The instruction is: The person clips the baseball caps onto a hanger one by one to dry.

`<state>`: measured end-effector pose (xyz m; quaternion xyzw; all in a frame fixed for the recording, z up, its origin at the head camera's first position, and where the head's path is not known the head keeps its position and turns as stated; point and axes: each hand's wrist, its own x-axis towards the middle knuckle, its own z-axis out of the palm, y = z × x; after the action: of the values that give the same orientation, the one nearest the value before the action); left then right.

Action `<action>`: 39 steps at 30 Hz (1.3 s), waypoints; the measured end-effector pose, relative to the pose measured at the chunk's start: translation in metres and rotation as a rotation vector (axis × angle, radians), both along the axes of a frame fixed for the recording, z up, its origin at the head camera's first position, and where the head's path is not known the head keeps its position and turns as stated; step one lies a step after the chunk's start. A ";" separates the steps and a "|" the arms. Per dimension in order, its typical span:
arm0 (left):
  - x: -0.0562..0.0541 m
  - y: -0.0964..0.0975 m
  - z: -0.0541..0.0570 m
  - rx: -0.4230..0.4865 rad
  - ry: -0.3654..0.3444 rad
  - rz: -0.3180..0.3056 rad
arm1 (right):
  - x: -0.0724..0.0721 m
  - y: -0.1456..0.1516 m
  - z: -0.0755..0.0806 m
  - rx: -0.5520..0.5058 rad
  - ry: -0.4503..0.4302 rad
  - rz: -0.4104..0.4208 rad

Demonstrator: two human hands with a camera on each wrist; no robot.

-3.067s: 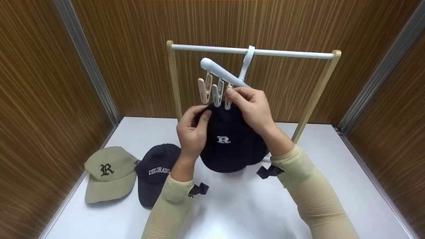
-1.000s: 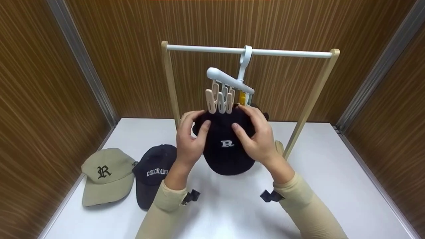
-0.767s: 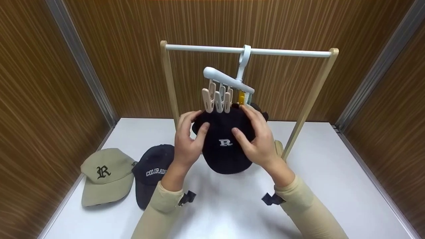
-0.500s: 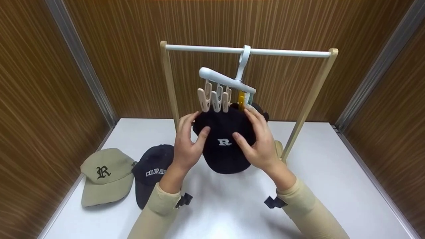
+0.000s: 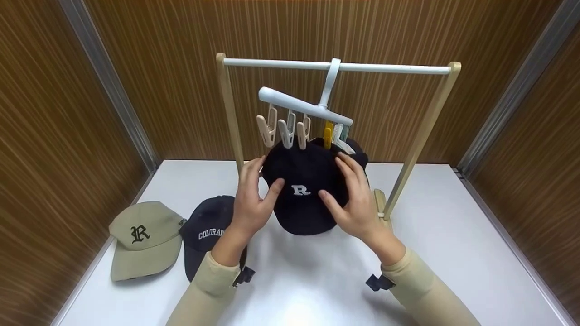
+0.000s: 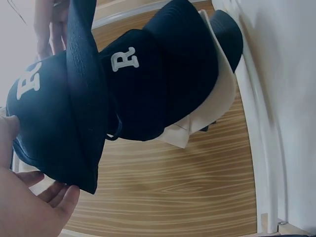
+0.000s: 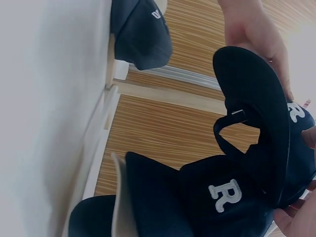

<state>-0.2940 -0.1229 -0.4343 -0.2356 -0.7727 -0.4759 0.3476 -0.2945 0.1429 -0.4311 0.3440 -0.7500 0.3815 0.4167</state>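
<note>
Cap (image 5: 297, 165), dark with a white R, is in midair below the hanger (image 5: 294, 103), between the left hand (image 5: 251, 207) and the right hand (image 5: 359, 204). The left hand clasps its left side, thumb on the crown beside the R and fingers round the edge. The right hand clasps the opposite side in the same way, its fingertips near the upper edge. The brim points down.

An outer pink clip (image 5: 268, 139), a grey clip (image 5: 287, 140) and an inner pink clip (image 5: 302, 142) dangle at the cap's upper edge; whether they bite the cloth cannot be told. A yellow clip (image 5: 327, 136), white clip (image 5: 336, 132) and green clip (image 5: 345, 131) hang from the hanger's farther half.

Close behind, the left wrist view shows a rear cap (image 6: 148, 94), also dark with a white R, then a pale brim (image 6: 220, 98) and a dark brim (image 6: 230, 37).

The hanger hooks over the white rod (image 5: 394, 68) of a wooden-posted rack (image 5: 422, 140) on the white table (image 5: 453, 253). To the left, a tan cap (image 5: 145, 256) and a navy cap (image 5: 210, 213) lie side by side, the navy one partly hidden by the left forearm.
</note>
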 end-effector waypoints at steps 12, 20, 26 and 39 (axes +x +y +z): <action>0.000 -0.002 -0.012 -0.063 -0.015 0.001 | 0.005 0.005 -0.026 0.002 -0.052 -0.018; 0.001 -0.007 -0.019 -0.098 -0.074 0.017 | 0.005 0.007 -0.035 0.014 -0.067 -0.008; 0.002 -0.010 -0.025 -0.129 -0.087 0.025 | 0.006 0.007 -0.042 0.025 -0.078 0.009; 0.001 -0.013 -0.032 -0.172 -0.151 0.016 | 0.006 0.008 -0.055 0.065 -0.103 0.034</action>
<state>-0.2925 -0.1361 -0.4667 -0.2216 -0.8366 -0.4215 0.2707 -0.2881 0.1507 -0.4864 0.3498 -0.7766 0.3812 0.3596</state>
